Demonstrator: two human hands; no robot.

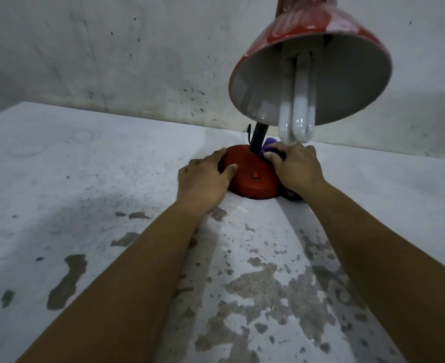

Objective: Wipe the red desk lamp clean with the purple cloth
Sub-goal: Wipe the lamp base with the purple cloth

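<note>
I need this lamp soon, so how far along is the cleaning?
Nothing looks finished yet. In hand: the right hand presses the purple cloth on the red base beside the black stem, while the left hand steadies the base. Left: the shade, whose red outside shows pale smears, plus the stem.

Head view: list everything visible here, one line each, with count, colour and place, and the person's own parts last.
lamp base: one, red, round, on the table near the back wall
switch: one, red, on the base top
lamp stem: one, black, rising from the base
lamp shade: one, red outside, grey inside, upper right, tilted toward the camera
bulb: one, white tubes, protruding from the shade
purple cloth: one, mostly hidden, behind the base under the right hand
table: one, white, paint flaking
wall: grey-white, speckled, behind
left hand: resting on the base's left side
right hand: grip on the cloth
</note>
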